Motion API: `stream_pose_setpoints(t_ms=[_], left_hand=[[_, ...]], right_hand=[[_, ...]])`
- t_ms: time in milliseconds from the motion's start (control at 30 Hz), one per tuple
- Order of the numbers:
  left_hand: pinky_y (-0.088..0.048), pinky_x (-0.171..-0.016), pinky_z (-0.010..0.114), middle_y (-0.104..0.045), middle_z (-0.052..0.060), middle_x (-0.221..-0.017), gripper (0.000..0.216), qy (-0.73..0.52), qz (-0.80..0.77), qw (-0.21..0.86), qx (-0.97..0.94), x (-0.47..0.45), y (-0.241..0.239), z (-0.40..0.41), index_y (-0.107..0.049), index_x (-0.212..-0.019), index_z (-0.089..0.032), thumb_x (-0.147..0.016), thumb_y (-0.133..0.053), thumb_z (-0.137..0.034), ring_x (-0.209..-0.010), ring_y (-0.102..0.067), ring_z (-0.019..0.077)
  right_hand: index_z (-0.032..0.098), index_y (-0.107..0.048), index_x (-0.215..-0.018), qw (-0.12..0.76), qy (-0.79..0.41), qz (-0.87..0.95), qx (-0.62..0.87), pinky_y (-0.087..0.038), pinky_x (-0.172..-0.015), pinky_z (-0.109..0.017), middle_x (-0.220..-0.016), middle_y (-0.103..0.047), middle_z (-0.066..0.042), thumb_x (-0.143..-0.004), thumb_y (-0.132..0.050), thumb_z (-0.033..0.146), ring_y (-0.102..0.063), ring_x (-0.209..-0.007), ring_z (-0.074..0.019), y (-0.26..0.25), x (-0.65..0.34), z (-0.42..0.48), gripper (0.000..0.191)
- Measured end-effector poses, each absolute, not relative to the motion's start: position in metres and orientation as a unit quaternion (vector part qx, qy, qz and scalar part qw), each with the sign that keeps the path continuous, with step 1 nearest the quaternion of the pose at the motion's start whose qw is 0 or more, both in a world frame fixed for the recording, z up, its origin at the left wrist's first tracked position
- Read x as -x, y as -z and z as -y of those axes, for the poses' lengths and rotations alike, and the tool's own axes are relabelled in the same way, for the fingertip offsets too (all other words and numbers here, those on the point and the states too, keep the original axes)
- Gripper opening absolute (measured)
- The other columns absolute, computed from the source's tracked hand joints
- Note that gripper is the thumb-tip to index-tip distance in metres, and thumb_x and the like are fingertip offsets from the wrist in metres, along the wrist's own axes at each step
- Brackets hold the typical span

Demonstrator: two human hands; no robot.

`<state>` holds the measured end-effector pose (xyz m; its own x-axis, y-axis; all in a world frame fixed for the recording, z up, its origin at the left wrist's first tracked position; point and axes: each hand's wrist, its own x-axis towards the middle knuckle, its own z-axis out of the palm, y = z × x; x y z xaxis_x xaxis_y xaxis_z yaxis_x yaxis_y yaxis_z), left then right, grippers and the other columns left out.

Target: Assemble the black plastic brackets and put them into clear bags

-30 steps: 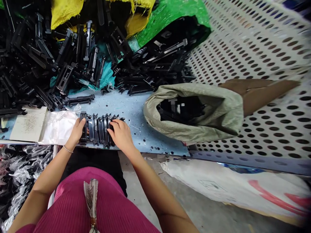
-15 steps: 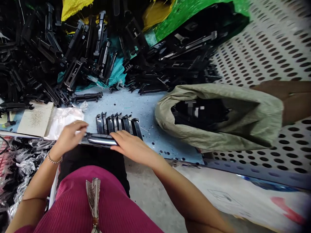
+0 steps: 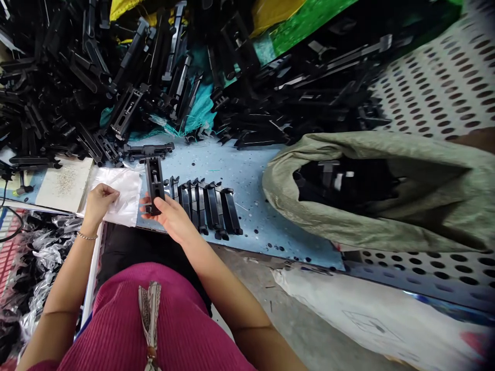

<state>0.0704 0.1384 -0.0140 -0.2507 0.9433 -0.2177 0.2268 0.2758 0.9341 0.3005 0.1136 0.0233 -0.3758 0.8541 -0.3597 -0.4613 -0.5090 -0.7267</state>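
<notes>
My right hand (image 3: pixel 170 214) grips a black plastic bracket-like part (image 3: pixel 154 178) by its lower end, fingers behind and thumb in front. The part stands nearly upright in my view, its slotted hollow side showing. To the left, my left hand (image 3: pixel 99 202) is over a stack of thin white plastic bags (image 3: pixel 129 206), thumb and fingertips pinched together. Whether a bag's edge is between those fingers I cannot make out. Beside my right hand, a row of several similar black parts (image 3: pixel 211 206) lies side by side on the blue table (image 3: pixel 266 221).
A large heap of black parts (image 3: pixel 58 98) covers the back. An open grey-green sack (image 3: pixel 371 226) with black pieces inside stands at right, by a perforated white panel (image 3: pixel 433 77). Plastic-wrapped pieces (image 3: pixel 46 257) fill the lower left. A pale board (image 3: pixel 64 183) lies beside the bags.
My right hand has lifted the black part from the table's front edge, moved left and turned it upright. My left hand has come off the part's end and now pinches over the bags.
</notes>
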Motion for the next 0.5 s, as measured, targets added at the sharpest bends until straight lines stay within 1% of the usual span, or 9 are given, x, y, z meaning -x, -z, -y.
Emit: stream_pose_setpoints(t_ms=[67,133,200,267,333,400,500], left_hand=[[-0.042,-0.061,0.024,-0.066,-0.001,-0.071,0.03,-0.446,-0.655,0.442,-0.421,-0.07,0.015,-0.138,-0.054,-0.073,-0.019,-0.063,-0.081,-0.028,-0.063,-0.058,0.0122],[-0.043,-0.063,0.024,-0.063,-0.002,-0.07,0.034,-0.466,-0.639,0.44,-0.426,-0.071,0.013,-0.135,-0.049,-0.072,-0.02,-0.063,-0.082,-0.026,-0.066,-0.06,0.012],[-0.045,-0.066,0.024,-0.064,-0.001,-0.073,0.032,-0.475,-0.629,0.445,-0.425,-0.069,0.009,-0.131,-0.05,-0.073,-0.019,-0.065,-0.081,-0.027,-0.071,-0.063,0.0135],[-0.047,-0.07,0.026,-0.068,0.002,-0.079,0.029,-0.48,-0.623,0.455,-0.418,-0.065,0.005,-0.128,-0.054,-0.077,-0.019,-0.068,-0.079,-0.029,-0.077,-0.066,0.0155],[-0.048,-0.071,0.027,-0.067,0.002,-0.08,0.028,-0.478,-0.631,0.444,-0.421,-0.062,0.002,-0.127,-0.055,-0.079,-0.019,-0.068,-0.079,-0.028,-0.077,-0.065,0.0155],[-0.045,-0.066,0.025,-0.063,-0.002,-0.074,0.031,-0.461,-0.648,0.422,-0.436,-0.062,0.002,-0.127,-0.055,-0.077,-0.019,-0.064,-0.082,-0.025,-0.069,-0.06,0.0129],[-0.038,-0.057,0.022,-0.054,-0.005,-0.067,0.034,-0.428,-0.653,0.429,-0.454,-0.065,0.003,-0.13,-0.052,-0.073,-0.019,-0.061,-0.084,-0.023,-0.058,-0.049,0.0089]], right_hand=[[0.02,-0.065,-0.106,0.409,-0.811,0.25,0.334,-0.057,-0.064,-0.028,-0.108,-0.073,-0.009,-0.073,-0.078,0.061,-0.069,-0.083,-0.0183,-0.021,-0.281,-0.125,0.054],[0.019,-0.064,-0.105,0.393,-0.826,0.239,0.326,-0.051,-0.052,-0.024,-0.109,-0.073,-0.01,-0.074,-0.075,0.065,-0.07,-0.077,-0.0175,-0.014,-0.264,-0.135,0.056],[0.019,-0.063,-0.101,0.385,-0.815,0.237,0.363,-0.045,-0.044,-0.021,-0.109,-0.072,-0.01,-0.075,-0.073,0.064,-0.069,-0.07,-0.0156,-0.007,-0.252,-0.139,0.052],[0.02,-0.061,-0.099,0.399,-0.783,0.242,0.411,-0.042,-0.041,-0.02,-0.11,-0.071,-0.008,-0.076,-0.074,0.061,-0.069,-0.067,-0.0141,-0.001,-0.247,-0.138,0.049],[0.022,-0.058,-0.102,0.429,-0.754,0.258,0.424,-0.042,-0.042,-0.02,-0.112,-0.071,-0.008,-0.076,-0.074,0.06,-0.069,-0.067,-0.0137,0.0,-0.247,-0.133,0.049],[0.023,-0.057,-0.107,0.446,-0.754,0.28,0.392,-0.043,-0.045,-0.022,-0.116,-0.071,-0.009,-0.076,-0.072,0.062,-0.068,-0.069,-0.0145,-0.001,-0.248,-0.128,0.052],[0.023,-0.057,-0.107,0.412,-0.783,0.299,0.359,-0.043,-0.045,-0.023,-0.113,-0.072,-0.009,-0.076,-0.072,0.063,-0.068,-0.069,-0.0156,-0.003,-0.247,-0.127,0.053]])
